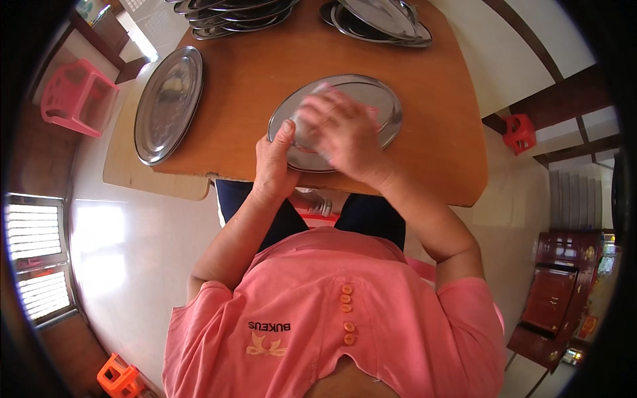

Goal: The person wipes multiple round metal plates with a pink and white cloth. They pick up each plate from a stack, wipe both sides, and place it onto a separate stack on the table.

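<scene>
An oval metal plate (388, 107) lies before me near the wooden table's front edge, its near side in my left hand (275, 161). The left thumb rests on the plate's left rim, and the other fingers go out of sight under it. Over the plate's middle is my right hand (348, 134), blurred, with a pink and white cloth (371, 113) beneath its fingers. How the fingers hold the cloth is partly hidden. To the left, a few oval metal plates (169, 104) are stacked close together on the table.
Piled metal plates (239, 17) stand at the table's far left, and more overlapping plates (378, 25) at the far right. A lower pale board (149, 181) juts out at the left. A pink plastic chair (79, 97) and a red stool (519, 133) stand on the floor beyond.
</scene>
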